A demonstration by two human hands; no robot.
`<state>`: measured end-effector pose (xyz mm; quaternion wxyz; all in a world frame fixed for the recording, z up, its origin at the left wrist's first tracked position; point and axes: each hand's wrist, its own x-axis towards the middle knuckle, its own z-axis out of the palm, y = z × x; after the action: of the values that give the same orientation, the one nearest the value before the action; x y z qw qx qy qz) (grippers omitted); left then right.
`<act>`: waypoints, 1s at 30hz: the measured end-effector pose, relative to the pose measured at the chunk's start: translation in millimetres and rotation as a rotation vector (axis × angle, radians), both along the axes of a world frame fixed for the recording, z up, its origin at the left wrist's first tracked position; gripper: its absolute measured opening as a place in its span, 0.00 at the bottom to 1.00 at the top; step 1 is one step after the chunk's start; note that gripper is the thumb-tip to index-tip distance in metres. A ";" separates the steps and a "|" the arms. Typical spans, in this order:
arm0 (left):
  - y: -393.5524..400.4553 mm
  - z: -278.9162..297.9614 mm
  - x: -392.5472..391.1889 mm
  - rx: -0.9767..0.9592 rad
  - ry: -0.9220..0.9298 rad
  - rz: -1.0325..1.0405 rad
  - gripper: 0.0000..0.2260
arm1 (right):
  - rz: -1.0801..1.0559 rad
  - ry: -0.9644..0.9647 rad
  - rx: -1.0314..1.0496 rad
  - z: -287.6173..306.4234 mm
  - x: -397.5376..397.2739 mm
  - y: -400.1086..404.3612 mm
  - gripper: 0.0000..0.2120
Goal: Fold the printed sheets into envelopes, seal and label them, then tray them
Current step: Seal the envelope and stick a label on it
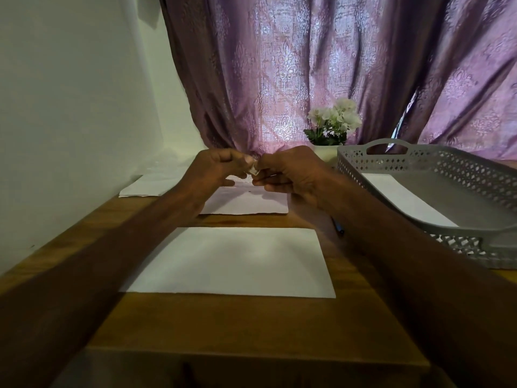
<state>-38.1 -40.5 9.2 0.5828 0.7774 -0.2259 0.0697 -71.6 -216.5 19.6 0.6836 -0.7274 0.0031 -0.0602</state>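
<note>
White scrap [254, 171], likely a label, pinched between left hand [216, 170] and right hand [291, 175] fingers; peel slowly, keep it flat above envelope [232, 261].

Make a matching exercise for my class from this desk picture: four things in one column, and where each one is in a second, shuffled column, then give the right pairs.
Things:
1. small white label
2. large white envelope
3. pen
4. flowers

Places:
A. at the back of the desk, before the curtain
B. pinched between the left hand and the right hand
C. flat on the desk, nearest the camera
D. on the desk beside the grey tray, partly hidden by the right forearm

Pairs: 1-B, 2-C, 3-D, 4-A
</note>
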 end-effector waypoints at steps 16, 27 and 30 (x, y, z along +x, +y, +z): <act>11.0 5.7 -0.3 -0.300 0.203 -0.082 0.15 | 0.052 -0.022 0.108 0.7 1.4 -0.6 0.11; 6.7 3.7 -4.4 -0.174 0.150 0.029 0.15 | 0.038 -0.030 0.065 -2.8 1.7 0.2 0.08; 6.2 4.7 -5.5 -0.132 0.149 0.032 0.14 | 0.048 -0.029 0.063 -3.7 3.5 0.6 0.09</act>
<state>-43.5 -34.2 13.9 0.6467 0.7439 -0.1646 0.0357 -68.1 -215.9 15.9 0.7073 -0.7045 -0.0226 -0.0543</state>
